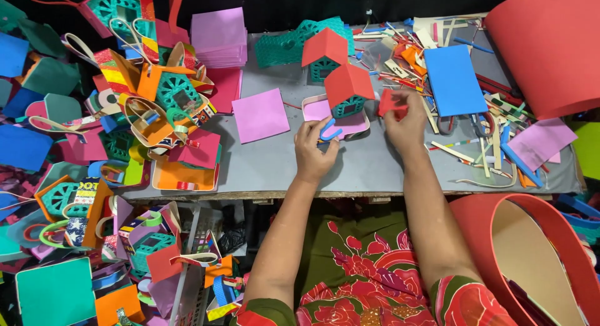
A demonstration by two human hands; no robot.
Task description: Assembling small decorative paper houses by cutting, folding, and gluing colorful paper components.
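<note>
Left hand (314, 152) pinched a blue foam strip (329, 130), bent into a loop, fingers closed round it at the front edge of the pink foam tray (311, 108). Right hand (405, 123) pinched a small red foam piece (389, 104) between thumb and fingers, just right of the tray. Both hands rested on the grey worktable (369, 167). On the tray stood a little house (347, 90) with red roof and teal lattice walls; a second one (324, 53) sat just behind it. Strip and red piece looked like thin craft foam: very light, soft, bendy, not slippery, likely to crease or tear if squeezed hard. Judged best held by light fingertip pinch at the ends or edges. House looked glued and fragile, better lifted by the tray rim than the roof. Pink square sheet (260, 115) lay left of the tray, blue sheet (454, 80) and offcut strips (494, 148) to the right
</note>
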